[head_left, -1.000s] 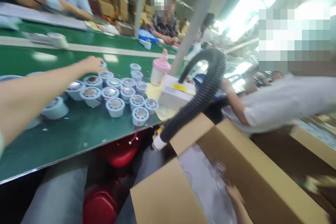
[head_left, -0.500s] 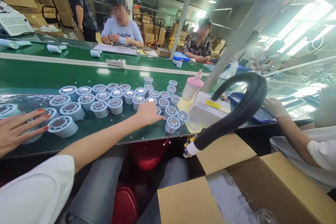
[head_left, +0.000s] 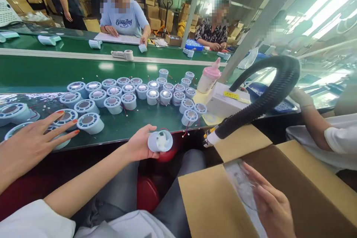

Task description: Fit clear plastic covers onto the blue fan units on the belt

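My left hand (head_left: 141,143), palm up, holds a light-blue round housing (head_left: 160,141) with its open end and white fan blades facing up. It is in front of the bench edge, above my lap. At lower right, my right hand (head_left: 275,202) is over the open cardboard box (head_left: 217,197), its fingers around a clear plastic ring (head_left: 245,182); their exact contact is hard to see. Rows of similar blue housings (head_left: 112,104), some with thin wires, stand on the green bench (head_left: 119,130).
A co-worker's hand (head_left: 36,141) with orange nails spreads over housings at left. A black hose (head_left: 251,113) arches beside a white box (head_left: 227,98) and a pink-lidded bottle (head_left: 208,78). Another arm (head_left: 315,122) is at right. People sit across the conveyor.
My left hand has lifted a housing from the group and drawn it toward me, turned over. My right hand has come into view at the cardboard box. The co-worker's hand moved slightly right.
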`<state>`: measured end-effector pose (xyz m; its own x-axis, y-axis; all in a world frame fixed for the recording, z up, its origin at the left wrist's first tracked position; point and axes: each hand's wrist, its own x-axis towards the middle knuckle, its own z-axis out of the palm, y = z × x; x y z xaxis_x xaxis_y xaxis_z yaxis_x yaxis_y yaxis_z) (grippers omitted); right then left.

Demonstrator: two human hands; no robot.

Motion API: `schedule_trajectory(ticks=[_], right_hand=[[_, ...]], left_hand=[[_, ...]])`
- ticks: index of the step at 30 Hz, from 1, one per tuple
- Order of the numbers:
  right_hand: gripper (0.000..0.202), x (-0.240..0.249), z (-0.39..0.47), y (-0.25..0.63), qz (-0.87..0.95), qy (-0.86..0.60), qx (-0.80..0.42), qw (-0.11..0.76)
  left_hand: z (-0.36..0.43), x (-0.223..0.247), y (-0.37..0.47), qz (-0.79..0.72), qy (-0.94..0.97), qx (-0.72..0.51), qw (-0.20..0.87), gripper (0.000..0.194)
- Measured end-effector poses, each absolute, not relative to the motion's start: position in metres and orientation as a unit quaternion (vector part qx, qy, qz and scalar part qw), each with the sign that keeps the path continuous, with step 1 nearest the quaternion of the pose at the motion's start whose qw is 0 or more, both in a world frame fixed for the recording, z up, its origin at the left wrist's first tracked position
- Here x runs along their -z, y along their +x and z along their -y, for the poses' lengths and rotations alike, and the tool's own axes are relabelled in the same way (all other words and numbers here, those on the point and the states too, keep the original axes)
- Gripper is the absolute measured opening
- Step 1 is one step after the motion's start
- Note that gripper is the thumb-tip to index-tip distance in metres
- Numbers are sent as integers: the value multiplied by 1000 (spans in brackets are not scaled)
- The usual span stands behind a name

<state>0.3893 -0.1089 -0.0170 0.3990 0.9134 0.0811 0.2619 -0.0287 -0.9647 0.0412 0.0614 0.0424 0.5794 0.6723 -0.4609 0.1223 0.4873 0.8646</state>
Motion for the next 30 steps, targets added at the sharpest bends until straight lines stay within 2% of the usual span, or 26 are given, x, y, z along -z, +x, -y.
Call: schedule_trajectory(ticks=[2, 4, 7, 11, 14, 17, 19, 22, 25, 30], right_hand=[[38, -1, 93, 347, 507, -565, -372, 534], [43, -15, 82, 313, 624, -483, -404, 463], [42, -27, 76, 275, 788, -440, -282, 325], [45, -28, 75, 247, 850, -480, -55, 211], [43, -21, 71, 238, 844, -515, -16, 148], [29, -13, 68, 237, 841, -530, -31, 108], [16, -8, 67, 238, 830, -545, -55, 106], [5, -7, 69, 240, 795, -571, -137, 148], [11, -13, 72, 242, 741, -570, -259, 242], [24, -23, 73, 239, 640, -567, -375, 357]], left_hand=[[-48, -34, 43, -396, 365, -144, 830, 66], [-38, -26, 44, -382, 336, -139, 850, 68], [-30, -21, 44, -365, 406, -119, 830, 76], [-29, -24, 42, -330, 572, -23, 750, 88], [-28, -29, 44, -280, 683, 8, 675, 95], [-22, -32, 46, -282, 767, 15, 575, 94], [-17, -33, 47, -306, 803, -4, 512, 87], [-12, -31, 46, -314, 828, -68, 459, 67], [-11, -27, 44, -303, 835, -122, 442, 56], [-13, -15, 42, -289, 825, -175, 453, 63]])
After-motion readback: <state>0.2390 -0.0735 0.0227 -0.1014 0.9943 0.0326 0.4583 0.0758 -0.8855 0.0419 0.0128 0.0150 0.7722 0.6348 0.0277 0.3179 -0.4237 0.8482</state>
